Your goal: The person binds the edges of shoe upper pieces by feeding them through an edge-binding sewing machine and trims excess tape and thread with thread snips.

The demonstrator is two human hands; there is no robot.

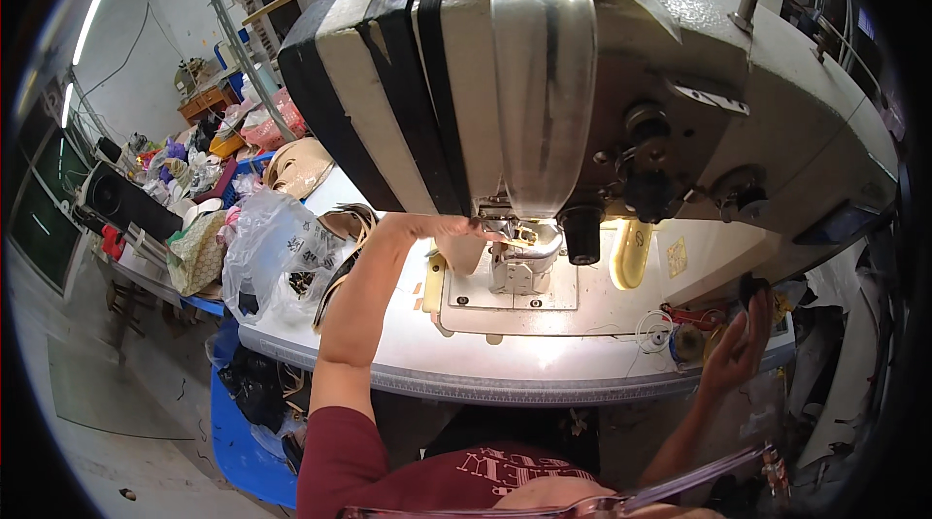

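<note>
A large pale sewing machine [388, 101] with black bands fills the upper middle. My left hand [451, 228] reaches in from the left to the lit presser foot area [524, 239], with its fingers drawn together at the needle. What they pinch is too small to make out. Just under that hand shows a smooth beige piece [462, 253]. To the right, my right hand [740, 339] is raised below the machine arm. Its fingertips are on a small black knob-like part [752, 288], whose exact kind is unclear.
Beside the right hand lie red-handled scissors [684, 316] and a thread spool [687, 342]. A clear plastic bag [272, 252] and dark strips rest on the white table [388, 349] at left. Farther back are heaped materials [184, 165]. A blue tray [233, 432] sits below the table's left end.
</note>
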